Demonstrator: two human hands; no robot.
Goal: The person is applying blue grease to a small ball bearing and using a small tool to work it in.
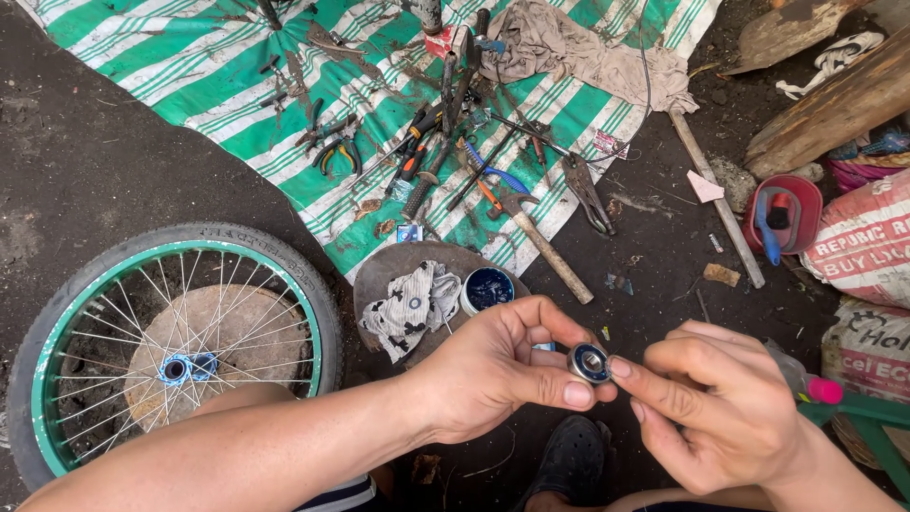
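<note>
— Two hands on one small part: a round bearing (589,363) with a dark seal and a shiny bore, pinched between the left hand (498,370), thumb under and fingers over, and the fingertips of the right hand (720,403), both closed on it, held up over the dirt.

— So it's out of the wheel?

— Looks that way (judging only from where it sits): the wheel (175,351) lies flat to the left, blue hub (187,368) bare, well apart.

— Greased?

— Can't tell. An open tin of dark grease (487,288) sits beside a spotted rag (412,305); hammer (540,242) and pliers (336,152) lie on the striped tarp (190,66). Fitting appears undone.
</note>
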